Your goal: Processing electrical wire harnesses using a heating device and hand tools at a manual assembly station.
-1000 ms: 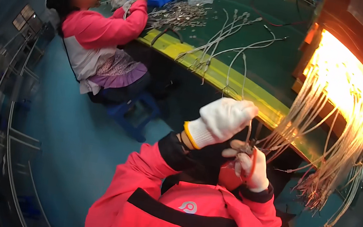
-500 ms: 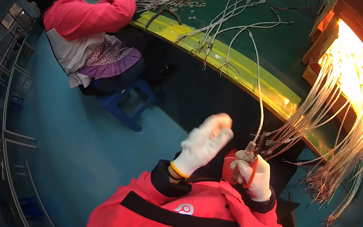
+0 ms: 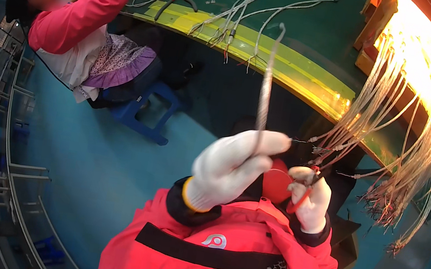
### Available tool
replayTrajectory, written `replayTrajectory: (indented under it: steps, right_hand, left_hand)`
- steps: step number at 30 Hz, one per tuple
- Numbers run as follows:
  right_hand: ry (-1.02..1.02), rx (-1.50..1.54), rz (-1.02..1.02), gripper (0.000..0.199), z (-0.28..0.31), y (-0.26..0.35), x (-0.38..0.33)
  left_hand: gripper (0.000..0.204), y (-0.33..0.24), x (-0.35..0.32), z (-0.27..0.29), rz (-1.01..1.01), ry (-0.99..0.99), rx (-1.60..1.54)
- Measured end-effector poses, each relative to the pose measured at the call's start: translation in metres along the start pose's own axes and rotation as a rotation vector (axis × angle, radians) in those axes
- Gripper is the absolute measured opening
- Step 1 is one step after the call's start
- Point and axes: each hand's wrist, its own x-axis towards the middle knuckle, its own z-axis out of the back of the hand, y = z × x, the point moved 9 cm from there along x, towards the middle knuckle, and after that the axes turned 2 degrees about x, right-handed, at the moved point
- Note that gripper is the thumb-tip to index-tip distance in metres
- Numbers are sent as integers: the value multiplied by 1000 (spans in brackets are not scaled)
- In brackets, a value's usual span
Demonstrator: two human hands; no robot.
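My left hand (image 3: 233,165), in a white glove with a yellow cuff edge, pinches a pale braided cable (image 3: 265,94) between thumb and fingers. The cable stands up above the hand and its upper part bends over, blurred by motion. Beside it on the right, my right hand (image 3: 313,200), also gloved in white, is closed around red-handled scissors (image 3: 298,203). Their blades are mostly hidden. Thin wire ends (image 3: 299,141) show just right of my left fingertips.
A glowing heated box (image 3: 425,72) at right has many pale cables (image 3: 426,156) hanging from it. More cables (image 3: 240,14) lie across the green table (image 3: 310,37) with its yellow edge (image 3: 298,71). A co-worker (image 3: 74,28) sits at left on a blue stool (image 3: 148,115).
My left hand was open and empty; now it grips the cable, which my right hand held. The scissors stay in my right hand. The co-worker's arm has risen.
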Motion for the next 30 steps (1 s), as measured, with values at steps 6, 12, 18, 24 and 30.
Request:
replayTrajectory:
  steps: [6,12,18,24,30]
  right_hand:
    - [343,255,107,22,-3,0,-25]
    - [891,486,-62,32,-50,17,-41]
    - [1133,848,-389,52,-78,-3,-48]
    - [845,726,-654,55,-69,-30,-49]
    - [883,682,-611,57,-71,-41,-51]
  left_hand:
    - [19,-86,-87,35,-876,-543,90]
    - [30,67,-60,3,353,-241,-952]
    - [31,101,-31,-26,407,-81,-952]
    - [32,118,-38,-41,581,-183,-823]
    - [30,120,-36,-50,575,-134,-1013]
